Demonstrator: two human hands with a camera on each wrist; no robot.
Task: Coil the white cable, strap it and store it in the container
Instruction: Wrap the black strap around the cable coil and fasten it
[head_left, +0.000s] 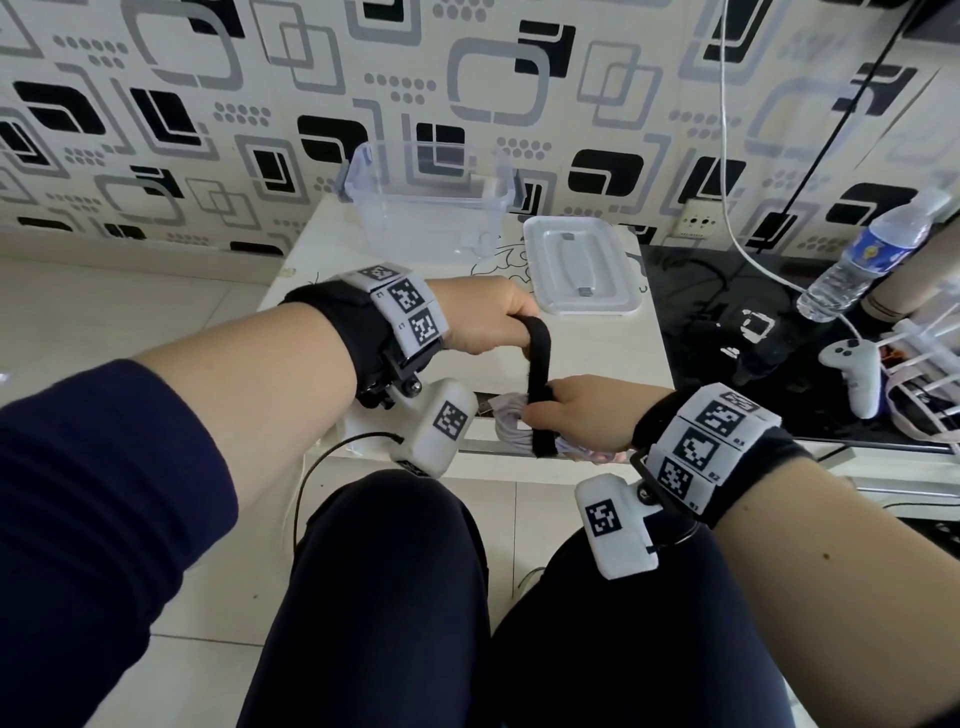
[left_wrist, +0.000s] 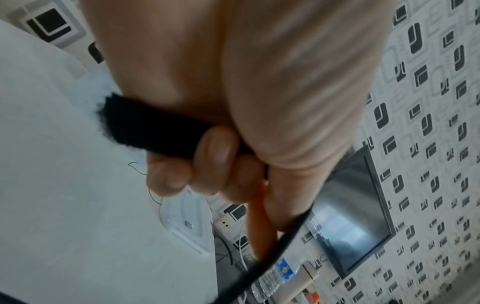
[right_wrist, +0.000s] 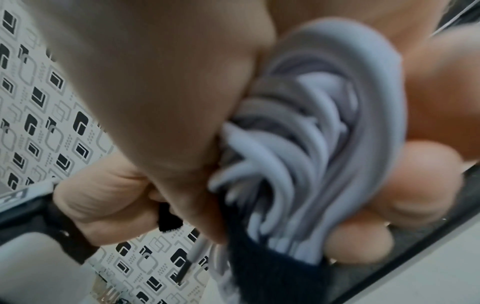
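The coiled white cable (head_left: 511, 423) is a tight bundle (right_wrist: 306, 156) held in my right hand (head_left: 582, 415), whose fingers curl round it at the near edge of the white table (head_left: 597, 358). A black strap (head_left: 537, 374) wraps the bundle and runs taut upward to my left hand (head_left: 485, 322). That hand grips the strap's free end (left_wrist: 155, 127) in a fist above the table. The clear container (head_left: 431, 208) stands open at the table's back, with nothing visible inside.
The container's white lid (head_left: 582, 270) lies flat to its right. A black surface to the right carries a water bottle (head_left: 867, 260), a white game controller (head_left: 857, 369) and loose cords. My knees are below the table edge.
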